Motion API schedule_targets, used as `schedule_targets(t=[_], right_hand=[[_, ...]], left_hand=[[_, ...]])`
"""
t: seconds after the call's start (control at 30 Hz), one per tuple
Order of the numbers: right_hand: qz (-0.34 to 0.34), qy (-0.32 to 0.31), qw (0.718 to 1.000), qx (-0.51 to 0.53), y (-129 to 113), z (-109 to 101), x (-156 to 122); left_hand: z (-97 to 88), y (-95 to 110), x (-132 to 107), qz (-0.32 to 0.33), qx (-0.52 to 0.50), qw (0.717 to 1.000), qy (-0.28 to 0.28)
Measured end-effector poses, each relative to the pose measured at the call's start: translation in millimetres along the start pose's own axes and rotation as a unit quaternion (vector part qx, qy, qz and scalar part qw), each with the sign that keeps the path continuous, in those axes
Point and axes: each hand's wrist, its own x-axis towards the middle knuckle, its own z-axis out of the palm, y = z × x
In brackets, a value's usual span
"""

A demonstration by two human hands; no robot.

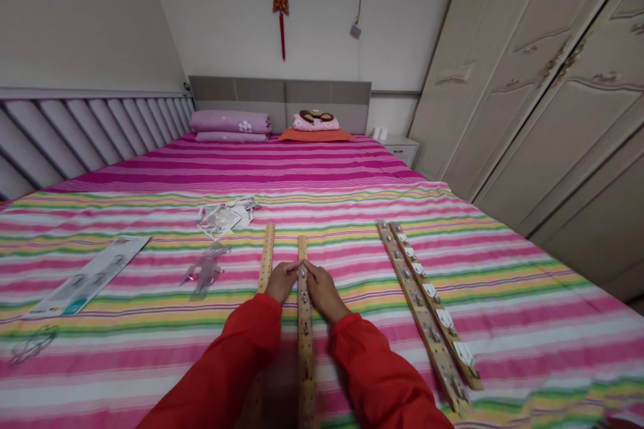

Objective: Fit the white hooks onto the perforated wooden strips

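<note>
A long, narrow wooden strip lies lengthwise in front of me, with several small metal hooks along it. My left hand and my right hand meet near its far end, one from each side. Their fingertips are pinched around a small metal hook on the strip, which the fingers partly cover. Just left of my left hand lies a second wooden strip, dotted with holes; my left arm hides part of it.
To the right lie two more strips, one with metal hooks and one with white hooks. On the left are packaging cards, crumpled clear plastic, a long packaged card and glasses-like wire. Striped cloth covers the bed.
</note>
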Motion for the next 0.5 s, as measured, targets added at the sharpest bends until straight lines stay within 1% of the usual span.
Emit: schedule_targets(t=[0.13, 0.23, 0.3, 0.33, 0.4, 0.5], right_hand=[[-0.003, -0.027, 0.997, -0.069, -2.6, -0.2, 3.3], [-0.009, -0.031, 0.995, -0.097, -2.1, 0.1, 4.8], [-0.012, -0.033, 0.995, -0.088, 0.3, 0.2, 5.4], [-0.016, -0.036, 0.997, -0.067, 2.0, 0.2, 5.8], [-0.028, -0.04, 0.999, 0.009, 5.9, -0.3, 6.3], [-0.035, -0.038, 0.987, 0.15, 9.9, -2.7, 5.8]], left_hand=[[-3.4, -5.4, 4.1, 0.034, 0.069, 0.996, -0.037], [-4.2, -6.4, 5.6, 0.041, 0.075, 0.994, -0.072], [-3.0, -4.2, 5.0, 0.044, 0.069, 0.992, -0.097], [-2.2, -2.5, 4.3, 0.045, 0.064, 0.992, -0.101], [-0.9, 1.2, 2.1, 0.048, 0.054, 0.992, -0.101], [-2.6, 6.2, -3.6, 0.054, 0.043, 0.995, -0.068]])
